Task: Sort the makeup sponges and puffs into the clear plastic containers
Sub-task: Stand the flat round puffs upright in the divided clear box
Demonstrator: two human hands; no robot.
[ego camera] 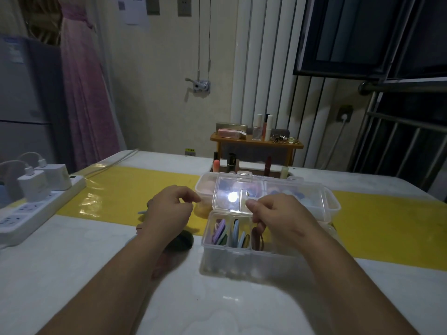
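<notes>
My right hand (278, 220) pinches a brown puff (257, 238) in the box (242, 259). My left hand (169, 209) hangs loosely curled at its nine o'clock; the counter (217, 308) spreads toward six.

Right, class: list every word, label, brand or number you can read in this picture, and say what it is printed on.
No text here can be read.
Too blurred: the papers on the wall.
Too blurred: the fridge label.
Too small: the yellow sticker low on the wall.
Too small: gold marks on the black lipstick tube.
</notes>
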